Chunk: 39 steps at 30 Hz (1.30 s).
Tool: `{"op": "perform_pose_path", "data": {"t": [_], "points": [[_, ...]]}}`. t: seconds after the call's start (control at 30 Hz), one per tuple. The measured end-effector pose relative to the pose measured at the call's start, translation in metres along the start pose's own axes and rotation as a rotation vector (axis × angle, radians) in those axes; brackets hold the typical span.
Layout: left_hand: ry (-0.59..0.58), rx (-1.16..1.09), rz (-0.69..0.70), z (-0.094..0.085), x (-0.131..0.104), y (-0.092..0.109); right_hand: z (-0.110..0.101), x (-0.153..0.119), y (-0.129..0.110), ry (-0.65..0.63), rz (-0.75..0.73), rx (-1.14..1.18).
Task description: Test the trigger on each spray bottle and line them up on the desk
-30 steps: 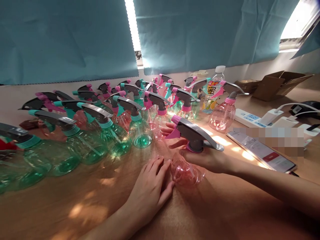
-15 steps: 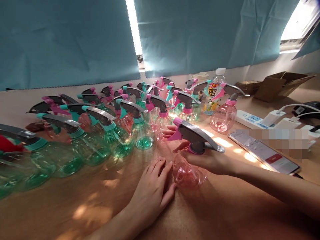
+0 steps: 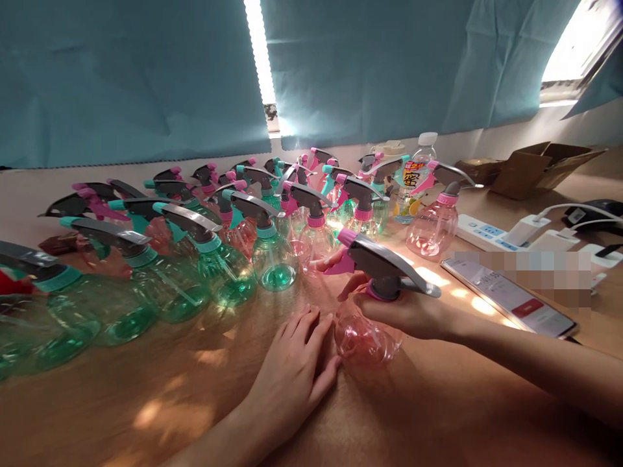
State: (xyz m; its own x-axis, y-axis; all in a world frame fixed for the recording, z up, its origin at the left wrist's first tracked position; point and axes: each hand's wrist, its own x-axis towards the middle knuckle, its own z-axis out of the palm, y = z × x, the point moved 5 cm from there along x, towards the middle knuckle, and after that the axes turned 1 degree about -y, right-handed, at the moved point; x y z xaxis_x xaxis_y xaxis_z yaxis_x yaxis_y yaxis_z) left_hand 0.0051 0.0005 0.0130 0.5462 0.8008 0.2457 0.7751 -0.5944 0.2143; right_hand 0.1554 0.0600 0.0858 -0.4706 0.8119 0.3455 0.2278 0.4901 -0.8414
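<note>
A pink spray bottle with a grey and pink trigger head stands in front of me, its clear body looking dented. My right hand is wrapped round its neck, a finger up by the pink trigger. Flat on the table just left of the bottle lies my left hand, fingers stretched out, thumb close to the bottle's base; whether it touches the bottle I cannot tell. Past my left hand stands a green spray bottle, in front of rows of more green and pink ones.
To the right a phone lies beside a white power strip with plugged-in chargers. Behind it stand another pink spray bottle, a labelled drink bottle and an open cardboard box. Blue curtain hangs at the back.
The finger by the trigger looks more curled in. Both hands otherwise keep their places, and the view has shifted slightly.
</note>
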Motion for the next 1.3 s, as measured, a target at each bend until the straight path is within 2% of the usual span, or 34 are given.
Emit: {"op": "perform_pose_path", "data": {"t": [0.1, 0.3, 0.43, 0.7, 0.93, 1.3], "points": [[-0.006, 0.008, 0.005, 0.001, 0.000, 0.000, 0.001, 0.001, -0.004, -0.033, -0.046, 0.026], [0.014, 0.003, 0.011, 0.000, 0.001, -0.001, -0.001, 0.005, -0.016, 0.027, -0.142, 0.026], [0.023, 0.010, 0.023, 0.001, 0.001, -0.002, -0.002, 0.005, -0.019, 0.052, -0.149, 0.022], [0.028, 0.003, 0.026, 0.001, 0.000, -0.002, 0.002, 0.003, -0.004, -0.056, -0.088, 0.091], [0.033, 0.006, 0.023, 0.002, 0.000, -0.002, 0.004, 0.004, -0.005, -0.054, -0.100, 0.093], [0.001, 0.021, 0.014, 0.001, 0.001, -0.001, 0.004, 0.001, 0.005, -0.059, -0.106, 0.134]]}}
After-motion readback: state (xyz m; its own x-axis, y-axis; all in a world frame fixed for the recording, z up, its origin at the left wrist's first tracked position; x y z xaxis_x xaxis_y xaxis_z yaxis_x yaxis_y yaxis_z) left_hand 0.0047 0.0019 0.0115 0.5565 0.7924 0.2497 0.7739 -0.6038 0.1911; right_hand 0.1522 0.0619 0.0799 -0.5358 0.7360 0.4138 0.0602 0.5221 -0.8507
